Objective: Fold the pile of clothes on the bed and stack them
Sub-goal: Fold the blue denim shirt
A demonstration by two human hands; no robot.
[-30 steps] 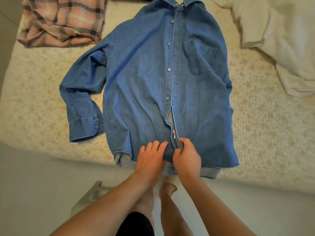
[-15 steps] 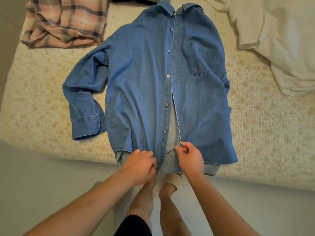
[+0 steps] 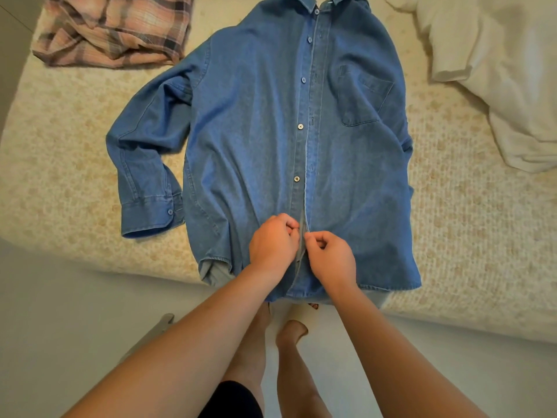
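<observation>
On the bed the shirt lies flat, front up. Your left hand and right hand each pinch a placket edge, seemingly buttoning; keep the edges aligned and hem taut.

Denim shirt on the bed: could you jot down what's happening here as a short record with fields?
Garment: denim shirt, spread front-up on the bed
Left hand: left hand pinches the button-side front edge near the hem
Right hand: right hand pinches the opposite front edge
Other clothes: plaid shirt crumpled at far left
Also there: white bedding at right
</observation>
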